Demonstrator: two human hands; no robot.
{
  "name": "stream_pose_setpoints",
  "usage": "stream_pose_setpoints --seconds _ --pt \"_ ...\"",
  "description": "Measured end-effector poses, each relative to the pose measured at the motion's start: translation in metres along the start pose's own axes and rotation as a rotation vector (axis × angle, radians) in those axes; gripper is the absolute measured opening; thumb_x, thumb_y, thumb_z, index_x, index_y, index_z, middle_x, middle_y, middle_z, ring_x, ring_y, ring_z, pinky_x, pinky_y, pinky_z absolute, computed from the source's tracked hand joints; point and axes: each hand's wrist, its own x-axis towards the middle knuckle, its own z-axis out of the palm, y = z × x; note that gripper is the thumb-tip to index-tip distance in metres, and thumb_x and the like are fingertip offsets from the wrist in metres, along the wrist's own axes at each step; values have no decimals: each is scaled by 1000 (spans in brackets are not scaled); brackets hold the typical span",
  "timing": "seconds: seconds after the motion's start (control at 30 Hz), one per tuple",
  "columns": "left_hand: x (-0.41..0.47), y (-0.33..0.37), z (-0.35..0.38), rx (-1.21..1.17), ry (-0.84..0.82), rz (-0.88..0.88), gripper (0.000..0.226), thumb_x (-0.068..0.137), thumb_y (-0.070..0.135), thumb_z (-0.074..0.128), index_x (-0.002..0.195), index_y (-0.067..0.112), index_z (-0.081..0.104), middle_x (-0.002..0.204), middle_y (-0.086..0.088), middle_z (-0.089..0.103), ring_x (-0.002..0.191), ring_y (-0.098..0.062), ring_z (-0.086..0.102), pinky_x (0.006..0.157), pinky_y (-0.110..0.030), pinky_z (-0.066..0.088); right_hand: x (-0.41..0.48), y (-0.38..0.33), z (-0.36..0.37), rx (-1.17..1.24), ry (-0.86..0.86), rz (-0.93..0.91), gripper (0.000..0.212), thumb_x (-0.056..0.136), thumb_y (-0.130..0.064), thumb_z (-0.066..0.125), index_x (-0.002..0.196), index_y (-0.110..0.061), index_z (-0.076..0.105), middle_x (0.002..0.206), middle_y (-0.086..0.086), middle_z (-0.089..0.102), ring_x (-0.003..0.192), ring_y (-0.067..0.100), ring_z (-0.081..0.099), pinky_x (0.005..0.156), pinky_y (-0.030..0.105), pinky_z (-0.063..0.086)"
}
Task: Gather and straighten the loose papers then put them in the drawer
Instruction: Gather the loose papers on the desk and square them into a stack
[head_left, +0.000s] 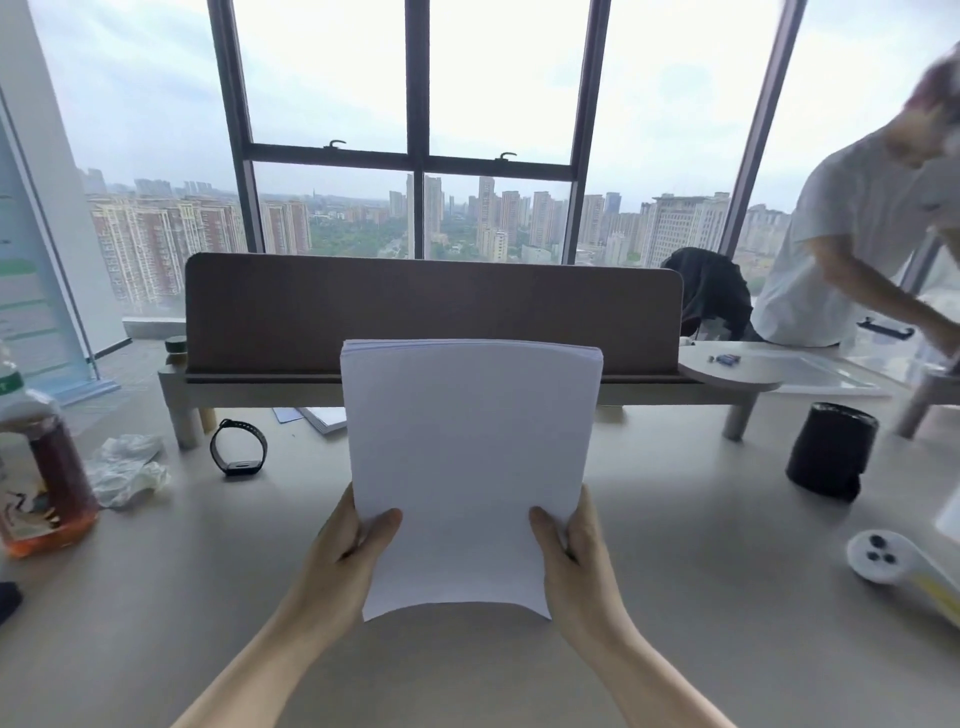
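Grey and bare in its middle, the surface (156, 597) fills the lower half of the view. At 12 o'clock on it stands a brown screen (431, 312) on a low shelf (519, 389), with tall windows (421, 104) behind. At 2 o'clock a second person (841, 249) in a white shirt leans over a neighbouring table, blurred.

Held upright over the middle of the surface is the paper stack (467, 457), white, its sheets squared at the top edge and its lower edge bowed upward, clear of the surface. The left hand (348, 561) grips the stack's lower left edge, thumb on the front face, fingers hidden behind. The right hand (576, 561) grips the lower right edge the same way. Both hands are closed on the stack.

At 9 o'clock stands a bottle (44, 467) of brown drink, partly cut by the frame. At 3 o'clock sits a black cup (831, 449), mouth down as far as can be told. At 4 o'clock lies a white device (883, 558) with dark buttons. A crumpled white wrapper (130, 467) lies just beside the bottle, toward 10 o'clock. More sheets (324, 418) lie under the shelf at 11 o'clock, behind the stack's left edge. A black wristband (238, 448) stands on edge near the shelf's left leg.
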Motion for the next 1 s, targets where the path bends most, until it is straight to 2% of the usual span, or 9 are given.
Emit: stream_pose_setpoints --seconds 0.17,0.4,0.47,0.53,0.67,0.73,0.8,0.93,1.0 --pt "-8 12 15 -7 43 49 38 107 5 47 134 30 59 126 16 75 119 -2 68 100 -35 50 -10 -8 -19 -40 -1 21 33 105 -7 49 115 -38 56 117 -23 76 112 2 72 103 43 55" --pt "-22 75 93 -190 -119 34 33 107 -1 45 124 22 63 115 3 80 108 -17 75 94 -43 57 -35 -56 -135 45 108 11 13 105 -1 51 114 -5 60 113 2 81 110 21 75 96 37 57" --pt "-34 98 128 -254 -213 32 33 107 0 44 125 19 63 114 1 80 105 -20 76 90 -42 58 -52 -68 -180 43 146 8 12 103 -13 57 113 -5 59 112 12 80 109 30 73 97 46 52" --pt "-50 117 165 -330 -292 20 34 107 -1 44 128 17 63 112 0 81 102 -20 77 82 -36 60 -76 -76 -225 3 196 19 37 96 -35 66 111 -3 56 112 26 73 102 31 68 92 51 49" --pt "-96 144 244 -392 -466 -32 31 106 -1 46 120 17 67 103 3 82 96 -20 75 82 -35 61 -146 -90 -312 -114 337 72 18 106 -8 50 119 2 56 112 11 79 100 27 76 85 39 63" --pt "-126 152 285 -402 -583 -25 30 107 0 46 125 13 65 114 -4 79 103 -24 73 91 -42 57 -186 -96 -350 -194 400 105 13 107 -9 46 116 -2 54 103 -4 80 90 10 77 72 21 61" --pt "-156 161 323 -405 -687 -22 30 107 1 46 127 13 63 121 -8 77 110 -27 72 96 -45 55 -226 -99 -386 -222 468 152 11 108 -8 45 112 -7 56 96 -13 81 83 2 77 68 15 59" --pt "-229 164 393 -393 -880 -145 30 108 4 44 127 17 64 121 -6 77 112 -28 74 98 -49 58 -300 -94 -460 -204 573 389 7 106 -11 53 106 -9 59 89 0 80 77 16 78 64 29 61" --pt "-269 151 420 -338 -957 -277 29 107 10 46 123 21 66 117 -2 79 107 -24 76 94 -49 59 -332 -86 -493 -247 566 568 13 102 -17 62 112 -9 64 98 7 81 86 24 80 77 45 64"
